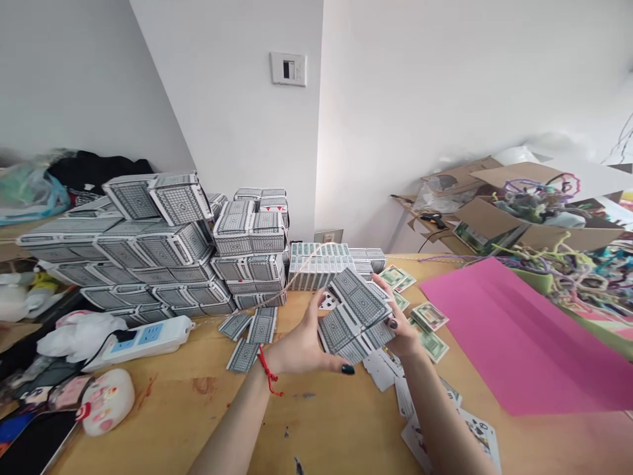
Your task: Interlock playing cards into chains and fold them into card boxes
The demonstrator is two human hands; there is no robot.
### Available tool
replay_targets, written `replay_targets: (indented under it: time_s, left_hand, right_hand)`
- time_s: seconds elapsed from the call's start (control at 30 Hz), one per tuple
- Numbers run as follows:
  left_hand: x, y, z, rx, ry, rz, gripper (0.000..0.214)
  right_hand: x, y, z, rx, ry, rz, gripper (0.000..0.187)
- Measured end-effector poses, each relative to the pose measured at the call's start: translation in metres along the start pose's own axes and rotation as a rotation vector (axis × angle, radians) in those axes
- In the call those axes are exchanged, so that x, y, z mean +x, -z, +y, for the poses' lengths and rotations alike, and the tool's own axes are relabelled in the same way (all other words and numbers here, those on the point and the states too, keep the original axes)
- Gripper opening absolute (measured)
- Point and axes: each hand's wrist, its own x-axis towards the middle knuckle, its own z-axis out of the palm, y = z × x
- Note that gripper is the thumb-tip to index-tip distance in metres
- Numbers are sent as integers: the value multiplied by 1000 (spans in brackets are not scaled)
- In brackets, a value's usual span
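A small structure of grey patterned playing cards is held above the wooden table between both hands. My left hand, a red string round its wrist, curls its fingers around the structure's left side. From the right, my right hand grips the lower edge. Loose cards lie face down just left of the hands. Under my right forearm several more cards lie face up.
A tall heap of card boxes fills the back left, with a row of decks behind the hands. A white power strip lies left. Green notes, pink paper and cardboard boxes of pipe cleaners are right.
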Motion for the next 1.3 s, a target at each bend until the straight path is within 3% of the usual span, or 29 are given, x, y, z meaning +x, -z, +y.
replay_targets:
  time_s: [0.07, 0.2, 0.27, 0.47, 0.63, 0.7, 0.83, 1.07, 1.3]
  left_hand:
    - [0, -1, 1, -10, -3, -2, 114]
    - [2, 0, 7, -40, 45, 104, 69]
    - [2, 2, 12, -18, 20, 140, 61]
    - [1, 3, 20, 110, -45, 288, 52]
    - [3, 1, 14, 203, -61, 351, 52]
    - [4, 2, 13, 235, -73, 358, 51]
    - [3, 3, 15, 267, -92, 371, 50]
    - [5, 1, 12, 254, -160, 388, 45]
    - [7, -6, 6, 152, -144, 434, 48]
  right_hand:
    - [0, -2, -2, -34, 31, 32, 98]
    - [-1, -2, -9, -138, 50, 14, 99]
    - [-2, 0, -17, -200, 62, -19, 100]
    - [-4, 1, -46, -251, 96, -7, 80]
    - [-3, -5, -55, -302, -40, 261, 38]
    - [-2, -7, -56, -229, -101, 283, 31]
    - [-3, -8, -60, -112, -189, 260, 28]
    - [-3, -5, -62, -140, -259, 276, 29]
    - [-3, -14, -56, -84, -223, 358, 25]
